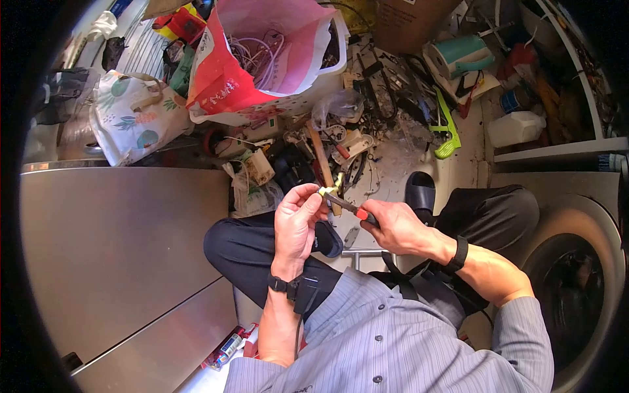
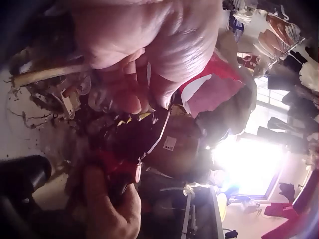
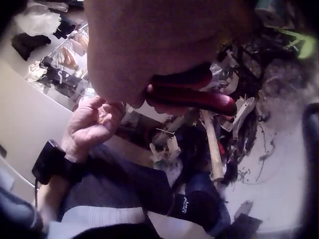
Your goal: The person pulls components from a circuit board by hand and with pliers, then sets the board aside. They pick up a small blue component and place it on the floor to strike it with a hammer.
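In the head view the left hand (image 1: 298, 223) pinches a small pale yellow-green piece (image 1: 325, 190) between thumb and fingers. The right hand (image 1: 400, 228) grips a tool with a dark shaft and red part (image 1: 362, 214), its far end at the yellow-green piece. Red and black handles (image 3: 199, 98) stick out from under the right hand (image 3: 154, 45) in the right wrist view. The left wrist view has the left hand (image 2: 149, 45) close above and the right hand (image 2: 112, 209) below on the red part (image 2: 137, 172); what the left fingertips hold is unclear there.
A wooden stick (image 1: 321, 157) lies among scattered parts on the floor. Behind stands a white bin (image 1: 341, 46) with a red and pink bag (image 1: 223, 72). A light green tool (image 1: 447, 128), a white jug (image 1: 516, 129) and a washing machine (image 1: 570, 275) are on the right, a metallic cabinet (image 1: 124, 249) on the left.
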### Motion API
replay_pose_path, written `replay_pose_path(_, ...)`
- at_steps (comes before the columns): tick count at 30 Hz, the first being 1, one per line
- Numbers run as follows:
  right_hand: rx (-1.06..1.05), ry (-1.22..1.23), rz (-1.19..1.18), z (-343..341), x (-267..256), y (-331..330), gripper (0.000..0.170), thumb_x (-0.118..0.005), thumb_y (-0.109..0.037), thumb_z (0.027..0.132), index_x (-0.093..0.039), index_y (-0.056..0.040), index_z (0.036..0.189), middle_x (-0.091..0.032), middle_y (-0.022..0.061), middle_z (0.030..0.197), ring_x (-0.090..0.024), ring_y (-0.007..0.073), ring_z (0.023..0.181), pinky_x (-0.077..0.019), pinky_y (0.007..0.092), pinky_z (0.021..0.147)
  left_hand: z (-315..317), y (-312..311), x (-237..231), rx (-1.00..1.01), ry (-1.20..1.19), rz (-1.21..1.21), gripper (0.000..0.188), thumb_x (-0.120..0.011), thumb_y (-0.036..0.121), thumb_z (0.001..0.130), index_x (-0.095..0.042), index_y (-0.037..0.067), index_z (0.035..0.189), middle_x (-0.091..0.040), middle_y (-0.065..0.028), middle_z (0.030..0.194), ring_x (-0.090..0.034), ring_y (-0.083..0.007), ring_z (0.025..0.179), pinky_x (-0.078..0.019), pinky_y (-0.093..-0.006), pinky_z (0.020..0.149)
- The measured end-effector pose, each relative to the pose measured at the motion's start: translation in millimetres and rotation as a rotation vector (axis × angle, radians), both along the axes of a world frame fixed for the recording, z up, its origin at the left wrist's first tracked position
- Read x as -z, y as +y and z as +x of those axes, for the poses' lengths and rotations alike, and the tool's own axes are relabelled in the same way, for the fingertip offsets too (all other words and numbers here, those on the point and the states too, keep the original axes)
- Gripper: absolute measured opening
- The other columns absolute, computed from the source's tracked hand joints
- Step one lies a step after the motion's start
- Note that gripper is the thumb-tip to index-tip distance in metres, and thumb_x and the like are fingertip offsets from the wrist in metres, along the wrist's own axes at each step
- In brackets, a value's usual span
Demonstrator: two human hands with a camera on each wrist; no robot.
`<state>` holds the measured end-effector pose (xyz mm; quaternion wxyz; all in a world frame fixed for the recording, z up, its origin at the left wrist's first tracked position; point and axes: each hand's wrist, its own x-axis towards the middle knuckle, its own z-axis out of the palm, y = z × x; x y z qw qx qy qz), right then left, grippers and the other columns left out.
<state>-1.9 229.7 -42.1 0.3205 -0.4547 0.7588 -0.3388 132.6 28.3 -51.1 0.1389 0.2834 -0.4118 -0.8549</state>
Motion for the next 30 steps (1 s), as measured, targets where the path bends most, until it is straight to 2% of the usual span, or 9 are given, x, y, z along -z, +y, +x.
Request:
replay_pose_path(7, -0.017, -0.047, -0.037, -4, -5, 2, 0.021, -0.070, -0.014, 0.094, -0.061, -0.0039, 0.111, -0.068, 0.0221, 0.088, -0.066, 0.0461, 0.083, -0.0520, 0.0515, 0.070, -2, 2, -3, 0.016, 0.075, 0.076, 0.020, -0.071, 0.006, 0.099, -0.064, 0.002, 0.118, -0.075, -0.0086, 0.104, -0.071, -0.0168, 0.089, -0.0573, -0.0298, 0.078)
replay_pose_path(13, -0.006, -0.071, -0.003, -8, -6, 4, 0.022, -0.067, -0.017, 0.096, -0.060, -0.0039, 0.112, -0.070, 0.0232, 0.092, -0.068, 0.0465, 0.089, -0.0533, 0.0533, 0.074, 5, -2, 0, 0.017, 0.100, 0.059, 0.025, -0.072, 0.007, 0.098, -0.066, 0.001, 0.122, -0.074, -0.0095, 0.103, -0.070, -0.0166, 0.087, -0.0561, -0.0294, 0.078)
replay_pose_path(16, 0.149, -0.083, 0.008, -24, -14, 5, 0.022, -0.068, -0.019, 0.097, -0.062, -0.0036, 0.112, -0.070, 0.0246, 0.093, -0.068, 0.0464, 0.091, -0.0542, 0.0517, 0.076, 9, -4, -4, 0.001, 0.120, 0.080, 0.026, -0.071, 0.007, 0.099, -0.067, 0.000, 0.124, -0.074, -0.0102, 0.104, -0.070, -0.0153, 0.088, -0.0559, -0.0283, 0.078)
replay_pose_path(18, 0.185, -0.060, 0.011, -29, -12, 6, 0.019, -0.069, -0.014, 0.095, -0.062, -0.0019, 0.107, -0.067, 0.0216, 0.085, -0.067, 0.0421, 0.082, -0.0511, 0.0457, 0.072, 9, -2, -9, -0.014, 0.167, 0.142, 0.026, -0.069, 0.006, 0.100, -0.067, 0.000, 0.126, -0.073, -0.0128, 0.110, -0.070, -0.0167, 0.092, -0.0560, -0.0281, 0.079)
replay_pose_path(22, 0.165, -0.085, -0.029, -26, -6, 5, 0.022, -0.070, -0.016, 0.095, -0.062, -0.0016, 0.110, -0.067, 0.0230, 0.087, -0.068, 0.0416, 0.084, -0.0518, 0.0454, 0.074, 6, 0, -14, -0.010, 0.173, 0.202, 0.031, -0.067, 0.002, 0.100, -0.066, 0.000, 0.131, -0.071, -0.0167, 0.117, -0.070, -0.0197, 0.097, -0.0591, -0.0283, 0.083)
replay_pose_path(24, 0.075, -0.125, 0.077, -27, -6, 4, 0.030, -0.068, -0.023, 0.096, -0.064, -0.0038, 0.119, -0.071, 0.0264, 0.094, -0.068, 0.0471, 0.094, -0.0531, 0.0527, 0.081, 5, 0, -15, -0.007, 0.174, 0.197, 0.032, -0.067, 0.001, 0.100, -0.066, 0.000, 0.131, -0.071, -0.0166, 0.117, -0.071, -0.0194, 0.097, -0.0597, -0.0280, 0.083)
replay_pose_path(26, 0.073, -0.179, 0.080, -24, 5, 5, 0.033, -0.068, -0.026, 0.096, -0.064, -0.0035, 0.121, -0.070, 0.0274, 0.098, -0.067, 0.0490, 0.097, -0.0520, 0.0546, 0.082, 6, 0, -14, -0.008, 0.171, 0.193, 0.033, -0.067, 0.000, 0.099, -0.065, 0.000, 0.132, -0.072, -0.0164, 0.117, -0.071, -0.0192, 0.098, -0.0604, -0.0277, 0.083)
replay_pose_path(29, 0.065, -0.318, 0.144, -24, 10, 3, 0.032, -0.067, -0.026, 0.098, -0.064, -0.0017, 0.119, -0.072, 0.0237, 0.094, -0.070, 0.0431, 0.090, -0.0533, 0.0503, 0.078, 4, 0, -10, 0.000, 0.155, 0.182, 0.033, -0.067, -0.001, 0.098, -0.066, 0.000, 0.131, -0.072, -0.0159, 0.117, -0.072, -0.0180, 0.096, -0.0608, -0.0268, 0.081)
replay_pose_path(30, 0.067, -0.447, 0.210, -25, 6, 1, 0.032, -0.066, -0.026, 0.099, -0.063, -0.0008, 0.118, -0.071, 0.0205, 0.092, -0.070, 0.0374, 0.086, -0.0535, 0.0474, 0.077, 4, 0, -10, -0.004, 0.151, 0.175, 0.032, -0.067, -0.001, 0.098, -0.066, 0.000, 0.131, -0.072, -0.0156, 0.116, -0.072, -0.0178, 0.094, -0.0609, -0.0268, 0.080)
